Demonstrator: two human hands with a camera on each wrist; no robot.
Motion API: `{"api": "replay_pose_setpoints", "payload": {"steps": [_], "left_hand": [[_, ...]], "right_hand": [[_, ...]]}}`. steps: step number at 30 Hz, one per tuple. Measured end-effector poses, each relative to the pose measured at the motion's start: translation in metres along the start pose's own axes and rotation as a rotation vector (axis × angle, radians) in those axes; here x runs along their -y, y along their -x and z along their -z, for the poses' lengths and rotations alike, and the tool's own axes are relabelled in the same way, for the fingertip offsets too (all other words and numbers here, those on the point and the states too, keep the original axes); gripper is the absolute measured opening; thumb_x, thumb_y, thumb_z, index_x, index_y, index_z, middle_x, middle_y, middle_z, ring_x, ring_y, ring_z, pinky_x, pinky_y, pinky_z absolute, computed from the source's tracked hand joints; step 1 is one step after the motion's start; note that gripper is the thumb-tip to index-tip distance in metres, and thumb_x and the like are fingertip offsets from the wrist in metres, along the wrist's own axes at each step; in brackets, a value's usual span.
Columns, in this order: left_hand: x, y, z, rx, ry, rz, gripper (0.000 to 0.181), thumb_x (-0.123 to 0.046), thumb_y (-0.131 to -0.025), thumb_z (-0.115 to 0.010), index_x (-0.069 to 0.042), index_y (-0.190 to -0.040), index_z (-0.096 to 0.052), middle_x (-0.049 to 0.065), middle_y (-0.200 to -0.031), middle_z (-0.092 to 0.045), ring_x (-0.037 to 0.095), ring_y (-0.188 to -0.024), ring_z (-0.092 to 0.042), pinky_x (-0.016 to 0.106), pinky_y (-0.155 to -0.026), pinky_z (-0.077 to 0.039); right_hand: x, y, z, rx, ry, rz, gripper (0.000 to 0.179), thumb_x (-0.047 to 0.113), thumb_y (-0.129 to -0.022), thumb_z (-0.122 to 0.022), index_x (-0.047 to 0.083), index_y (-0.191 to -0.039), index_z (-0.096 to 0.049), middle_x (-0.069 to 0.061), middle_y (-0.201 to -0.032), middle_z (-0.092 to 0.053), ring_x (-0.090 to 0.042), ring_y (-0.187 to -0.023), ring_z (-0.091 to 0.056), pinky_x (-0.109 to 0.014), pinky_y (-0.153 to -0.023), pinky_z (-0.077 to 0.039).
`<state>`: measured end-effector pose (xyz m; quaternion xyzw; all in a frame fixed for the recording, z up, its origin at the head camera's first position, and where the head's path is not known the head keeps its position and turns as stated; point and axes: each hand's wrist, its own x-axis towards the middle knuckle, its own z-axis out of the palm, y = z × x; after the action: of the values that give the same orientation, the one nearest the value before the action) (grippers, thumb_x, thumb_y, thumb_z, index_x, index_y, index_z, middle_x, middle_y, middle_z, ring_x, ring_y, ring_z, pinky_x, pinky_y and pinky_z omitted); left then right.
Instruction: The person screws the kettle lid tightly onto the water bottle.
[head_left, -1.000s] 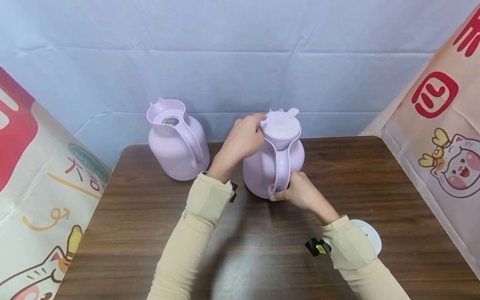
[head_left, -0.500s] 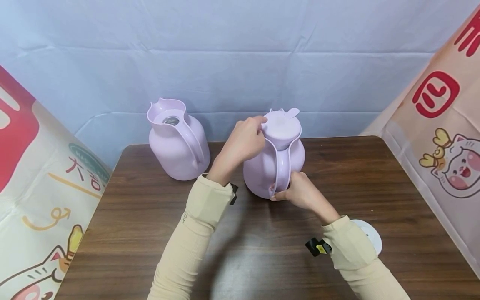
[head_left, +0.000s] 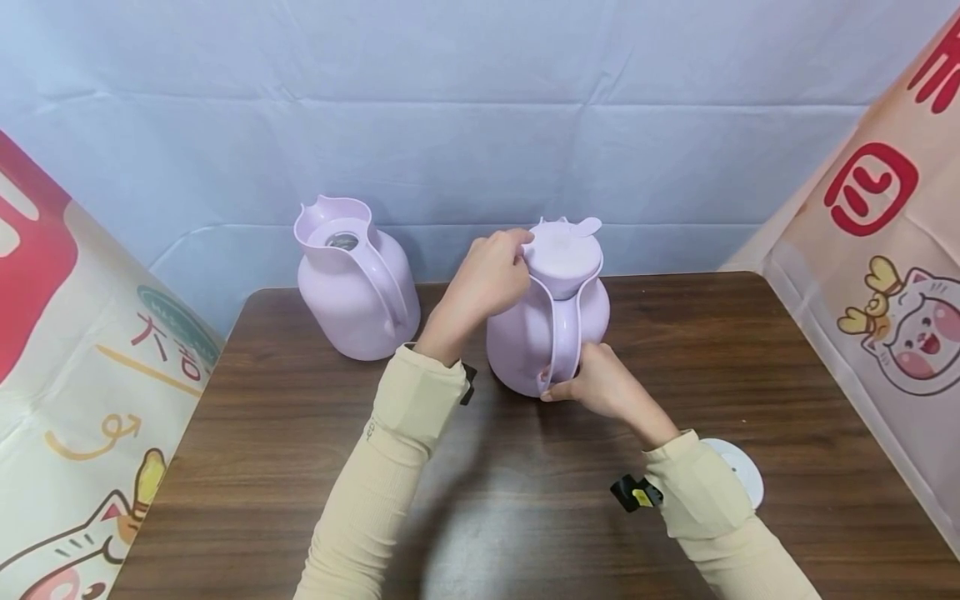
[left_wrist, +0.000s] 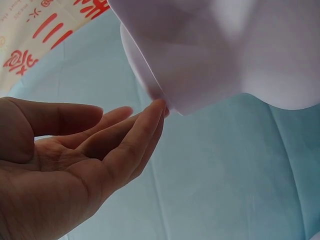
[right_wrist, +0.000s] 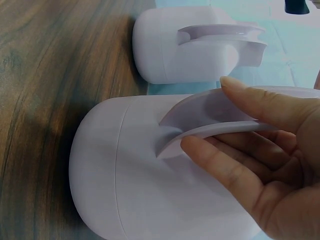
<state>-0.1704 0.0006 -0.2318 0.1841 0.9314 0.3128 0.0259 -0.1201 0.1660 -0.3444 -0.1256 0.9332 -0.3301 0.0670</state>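
Note:
In the head view, a lilac thermos jug stands upright at the back middle of the table, a round lid with a raised tab seated in its top. My left hand reaches to the left side of the lid. The left wrist view shows my left hand with relaxed fingers, fingertips touching the rim area. My right hand grips the lower part of the jug's handle. In the right wrist view its thumb and fingers lie on both sides of the handle.
Left of my hands stands a second lilac thermos jug, its top uncovered. A white disc lies on the wooden table, partly behind my right sleeve. A pale blue cloth hangs behind; printed sheets flank both sides.

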Motion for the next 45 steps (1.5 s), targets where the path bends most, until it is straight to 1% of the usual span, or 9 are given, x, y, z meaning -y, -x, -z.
{"api": "replay_pose_setpoints", "payload": {"steps": [10, 14, 18, 21, 28, 30, 36, 40, 45], "left_hand": [[0.000, -0.005, 0.000, -0.005, -0.004, 0.019, 0.045, 0.001, -0.087, -0.037, -0.004, -0.129, -0.050, 0.007, -0.130, -0.051, 0.021, -0.116, -0.047, 0.030, -0.083, -0.041], [-0.001, -0.007, 0.000, -0.002, 0.007, 0.030, 0.044, 0.000, -0.087, -0.037, -0.005, -0.129, -0.050, 0.007, -0.130, -0.051, 0.019, -0.106, -0.050, 0.028, -0.078, -0.041], [0.000, -0.008, 0.000, 0.002, 0.020, 0.039, 0.044, 0.000, -0.088, -0.036, -0.005, -0.129, -0.049, 0.007, -0.130, -0.051, 0.019, -0.096, -0.048, 0.027, -0.070, -0.039], [0.000, -0.010, 0.000, 0.008, 0.022, 0.047, 0.044, 0.000, -0.088, -0.036, -0.005, -0.130, -0.049, 0.007, -0.130, -0.050, 0.019, -0.096, -0.047, 0.026, -0.070, -0.039], [0.000, -0.014, -0.001, 0.012, 0.011, 0.057, 0.044, 0.000, -0.088, -0.037, -0.005, -0.129, -0.049, 0.007, -0.130, -0.050, 0.017, -0.111, -0.047, 0.028, -0.081, -0.039], [0.000, -0.015, -0.001, 0.008, 0.005, 0.054, 0.044, 0.001, -0.087, -0.037, -0.005, -0.129, -0.050, 0.007, -0.130, -0.051, 0.018, -0.112, -0.047, 0.028, -0.082, -0.039], [0.002, -0.015, -0.001, 0.010, 0.005, 0.056, 0.045, 0.002, -0.086, -0.038, -0.004, -0.128, -0.050, 0.007, -0.129, -0.051, 0.018, -0.111, -0.048, 0.028, -0.082, -0.039], [0.002, -0.015, -0.001, 0.024, 0.019, 0.066, 0.045, 0.000, -0.087, -0.037, -0.005, -0.130, -0.049, 0.006, -0.131, -0.049, 0.018, -0.116, -0.045, 0.027, -0.084, -0.039], [0.003, -0.011, -0.002, 0.015, 0.038, 0.058, 0.044, -0.001, -0.088, -0.036, -0.005, -0.130, -0.049, 0.006, -0.131, -0.050, 0.018, -0.109, -0.047, 0.028, -0.081, -0.038]], "right_hand": [[-0.001, -0.001, 0.000, -0.005, 0.003, 0.008, 0.022, 0.017, -0.063, -0.081, 0.009, -0.079, -0.068, 0.000, -0.076, -0.064, -0.020, -0.078, -0.058, -0.036, -0.071, -0.044], [0.000, -0.001, 0.000, -0.007, 0.002, 0.014, 0.022, 0.017, -0.063, -0.081, 0.009, -0.080, -0.068, 0.000, -0.075, -0.064, -0.020, -0.078, -0.058, -0.036, -0.072, -0.044], [0.000, -0.001, 0.000, -0.009, 0.004, 0.010, 0.022, 0.016, -0.062, -0.081, 0.009, -0.079, -0.068, -0.001, -0.075, -0.064, -0.020, -0.078, -0.058, -0.037, -0.072, -0.044], [0.000, -0.001, 0.000, -0.009, 0.003, 0.003, 0.022, 0.016, -0.062, -0.081, 0.010, -0.078, -0.068, -0.001, -0.075, -0.064, -0.020, -0.078, -0.057, -0.037, -0.072, -0.044], [0.000, -0.001, 0.000, -0.003, -0.008, 0.001, 0.022, 0.016, -0.063, -0.081, 0.009, -0.079, -0.068, -0.001, -0.076, -0.064, -0.020, -0.078, -0.057, -0.036, -0.072, -0.044], [0.000, -0.001, 0.000, 0.000, -0.014, 0.001, 0.022, 0.016, -0.063, -0.081, 0.009, -0.079, -0.068, 0.000, -0.075, -0.064, -0.019, -0.077, -0.057, -0.036, -0.072, -0.044], [0.001, 0.000, -0.001, 0.007, -0.027, 0.002, 0.022, 0.016, -0.063, -0.080, 0.008, -0.080, -0.070, 0.002, -0.074, -0.065, -0.017, -0.076, -0.058, -0.034, -0.072, -0.044], [0.001, 0.000, 0.000, 0.010, -0.032, 0.000, 0.021, 0.015, -0.063, -0.080, 0.008, -0.080, -0.070, 0.002, -0.074, -0.065, -0.017, -0.076, -0.058, -0.035, -0.073, -0.044], [0.001, 0.000, 0.000, 0.015, -0.036, -0.009, 0.022, 0.015, -0.063, -0.080, 0.008, -0.081, -0.069, 0.002, -0.074, -0.065, -0.017, -0.076, -0.057, -0.034, -0.072, -0.044]]}}
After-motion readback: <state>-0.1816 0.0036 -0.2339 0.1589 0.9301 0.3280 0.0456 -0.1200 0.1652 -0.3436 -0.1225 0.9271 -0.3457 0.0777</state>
